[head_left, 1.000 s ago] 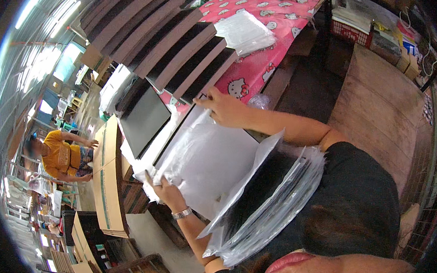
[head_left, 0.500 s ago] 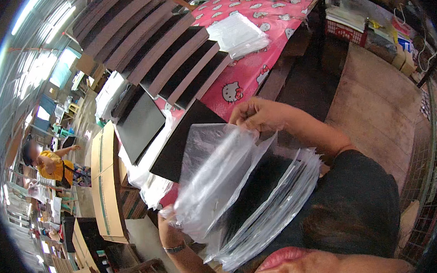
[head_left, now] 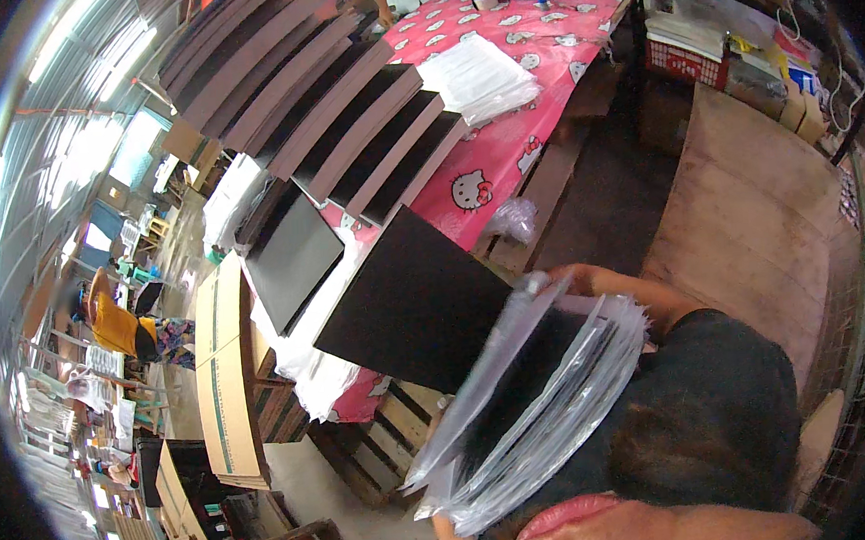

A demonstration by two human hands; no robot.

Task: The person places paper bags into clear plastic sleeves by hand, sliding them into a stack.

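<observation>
A stack of clear plastic bags (head_left: 569, 400) with black board (head_left: 534, 358) among them stands upright against my black shirt. At the front of the stack, a clear plastic bag (head_left: 483, 371) is held by its two ends. My right hand (head_left: 580, 279) is closed on its upper end, with the fingers partly behind the plastic. At the lower end is my left hand (head_left: 436, 420), closed at the bag's edge and mostly hidden by it. Just beyond the bag, a flat black board (head_left: 410, 301) lies at the table's near end, touched by neither hand.
Stacked black boards with brownish edges (head_left: 345, 127) rise on the pink patterned table (head_left: 458, 194). White plastic sheets (head_left: 480, 77) lie behind them. Folded cartons (head_left: 223, 372) stand at left, a person in yellow (head_left: 114, 324) farther off. A red basket (head_left: 682, 62) sits at right.
The front plastic bag, spread out over the black board before, has come back against the stack. Both hands have drawn nearer to my body, uncovering more of the board on the table.
</observation>
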